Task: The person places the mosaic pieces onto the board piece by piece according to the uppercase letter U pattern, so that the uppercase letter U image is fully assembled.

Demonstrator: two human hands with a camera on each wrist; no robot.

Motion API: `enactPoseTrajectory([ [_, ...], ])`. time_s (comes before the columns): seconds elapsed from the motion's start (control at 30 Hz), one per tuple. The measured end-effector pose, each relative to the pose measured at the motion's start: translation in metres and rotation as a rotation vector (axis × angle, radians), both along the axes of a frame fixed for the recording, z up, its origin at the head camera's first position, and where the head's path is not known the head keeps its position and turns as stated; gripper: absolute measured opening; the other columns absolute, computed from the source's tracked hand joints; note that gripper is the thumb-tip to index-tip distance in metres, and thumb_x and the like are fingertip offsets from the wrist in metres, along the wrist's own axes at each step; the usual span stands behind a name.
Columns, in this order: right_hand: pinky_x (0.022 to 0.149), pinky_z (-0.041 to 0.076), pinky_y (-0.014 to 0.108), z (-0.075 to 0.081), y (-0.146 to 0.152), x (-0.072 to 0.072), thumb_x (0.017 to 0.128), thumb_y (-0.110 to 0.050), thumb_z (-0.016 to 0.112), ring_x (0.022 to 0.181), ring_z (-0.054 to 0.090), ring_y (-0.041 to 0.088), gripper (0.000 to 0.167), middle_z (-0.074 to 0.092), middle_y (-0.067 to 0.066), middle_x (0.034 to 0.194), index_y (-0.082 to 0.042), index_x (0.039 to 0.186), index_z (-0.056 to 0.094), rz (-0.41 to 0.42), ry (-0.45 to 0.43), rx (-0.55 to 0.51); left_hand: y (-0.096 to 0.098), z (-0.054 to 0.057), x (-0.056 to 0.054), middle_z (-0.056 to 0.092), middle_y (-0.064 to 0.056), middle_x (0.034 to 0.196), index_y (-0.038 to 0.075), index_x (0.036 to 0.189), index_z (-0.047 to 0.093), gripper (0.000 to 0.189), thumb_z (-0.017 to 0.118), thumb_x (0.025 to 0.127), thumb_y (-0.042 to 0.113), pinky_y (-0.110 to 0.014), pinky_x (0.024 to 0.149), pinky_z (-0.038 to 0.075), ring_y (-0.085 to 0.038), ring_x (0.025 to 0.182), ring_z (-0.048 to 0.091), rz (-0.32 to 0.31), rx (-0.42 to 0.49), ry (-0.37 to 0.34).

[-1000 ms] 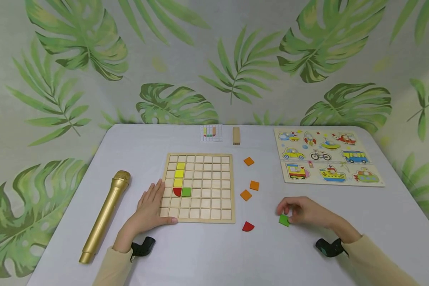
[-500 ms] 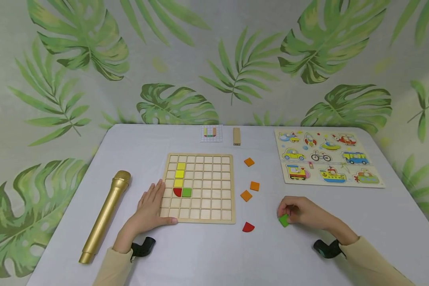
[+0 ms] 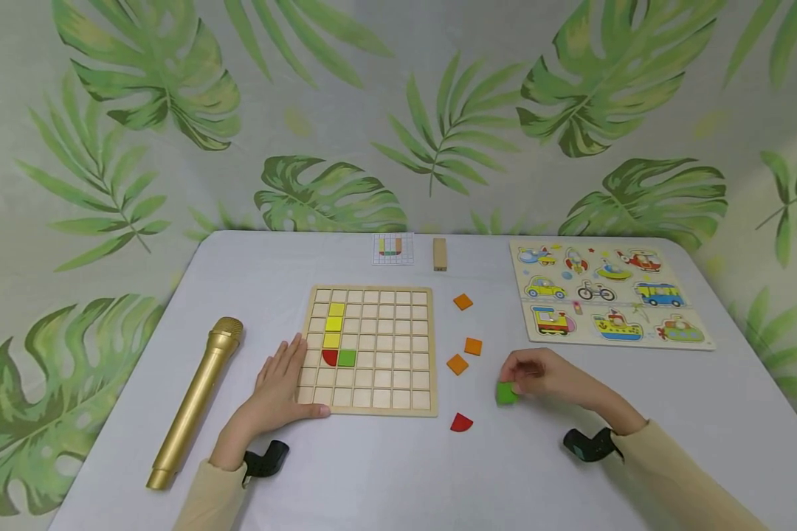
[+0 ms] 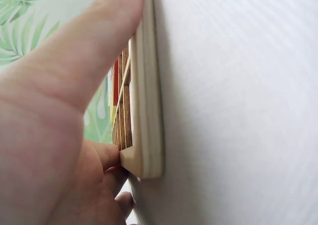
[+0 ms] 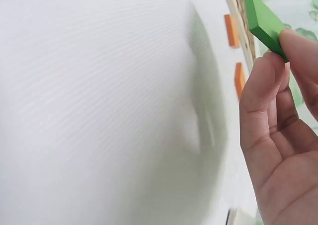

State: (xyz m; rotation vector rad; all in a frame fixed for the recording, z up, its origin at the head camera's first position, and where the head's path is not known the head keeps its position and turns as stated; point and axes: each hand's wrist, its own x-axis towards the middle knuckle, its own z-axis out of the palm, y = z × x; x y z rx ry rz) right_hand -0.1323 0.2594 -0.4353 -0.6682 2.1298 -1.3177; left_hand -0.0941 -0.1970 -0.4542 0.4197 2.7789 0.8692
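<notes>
A wooden grid board [image 3: 393, 361] lies on the white table, holding yellow square tiles [image 3: 333, 323] in a column, a red quarter-circle tile [image 3: 330, 358] below them and a green square tile [image 3: 347, 358] beside it. My left hand [image 3: 275, 394] rests at the board's lower left corner, fingers extended along its left side and thumb along the near edge. Between thumb and fingertips, my right hand [image 3: 551, 380] pinches another green square tile [image 5: 264, 24]; the right wrist view shows it held above the table.
Loose orange square tiles [image 3: 457, 364] and a red quarter-circle tile [image 3: 461, 422] lie right of the board. Behind it are a pattern card [image 3: 393, 249] and a wooden block [image 3: 440, 254]. A gold microphone [image 3: 195, 402] lies left; a vehicle puzzle board [image 3: 611, 293] lies back right.
My right hand has moved left and slightly away from me, carrying the green square tile off its earlier spot. The left hand and the board have stayed in place.
</notes>
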Motion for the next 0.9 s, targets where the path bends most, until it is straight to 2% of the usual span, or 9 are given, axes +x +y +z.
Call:
enactPoseTrajectory([
  [0.13, 0.076, 0.05, 0.026, 0.005, -0.018, -0.009, 0.089, 0.001, 0.06, 0.085, 0.058, 0.021, 0.011, 0.063, 0.011, 0.095, -0.001, 0.1, 0.063, -0.03, -0.018, 0.008, 0.0, -0.002, 0.0, 0.004, -0.025, 0.156, -0.011, 0.148, 0.01, 0.122, 0.079, 0.07, 0.053, -0.06, 0.109, 0.0, -0.044, 0.141, -0.002, 0.0, 0.0, -0.002],
  [0.3, 0.07, 0.05, 0.026, 0.006, -0.046, -0.021, 0.088, 0.002, 0.061, 0.082, 0.056, 0.021, 0.011, 0.064, 0.011, 0.097, 0.0, 0.099, 0.064, -0.034, -0.01, -0.027, -0.002, -0.006, 0.0, 0.003, -0.023, 0.157, -0.01, 0.149, 0.01, 0.122, 0.079, 0.07, 0.053, -0.059, 0.11, 0.0, -0.043, 0.141, -0.002, -0.003, -0.007, -0.002],
  [0.5, 0.066, 0.049, 0.027, 0.009, -0.084, -0.031, 0.087, 0.003, 0.06, 0.076, 0.054, 0.023, 0.012, 0.063, 0.01, 0.09, 0.0, 0.098, 0.065, -0.018, 0.028, -0.05, -0.002, -0.007, -0.002, 0.003, -0.024, 0.157, -0.01, 0.148, 0.01, 0.122, 0.079, 0.07, 0.054, -0.06, 0.109, 0.0, -0.044, 0.141, -0.002, -0.006, -0.013, 0.006],
  [0.73, 0.067, 0.047, 0.026, 0.017, -0.119, -0.04, 0.086, 0.002, 0.061, 0.078, 0.054, 0.022, 0.012, 0.061, 0.007, 0.089, -0.002, 0.096, 0.065, 0.0, 0.093, -0.053, -0.002, -0.007, -0.002, 0.004, -0.025, 0.156, -0.011, 0.148, 0.01, 0.122, 0.079, 0.07, 0.053, -0.061, 0.109, 0.001, -0.045, 0.141, -0.002, -0.007, -0.01, 0.012],
  [0.9, 0.068, 0.047, 0.026, 0.017, -0.141, -0.046, 0.084, 0.004, 0.061, 0.077, 0.055, 0.019, 0.013, 0.062, 0.008, 0.088, -0.001, 0.095, 0.066, 0.028, 0.142, -0.093, -0.003, -0.009, -0.003, 0.002, -0.023, 0.157, -0.01, 0.148, 0.009, 0.122, 0.079, 0.071, 0.053, -0.059, 0.109, 0.0, -0.043, 0.142, -0.003, -0.008, -0.023, 0.005],
])
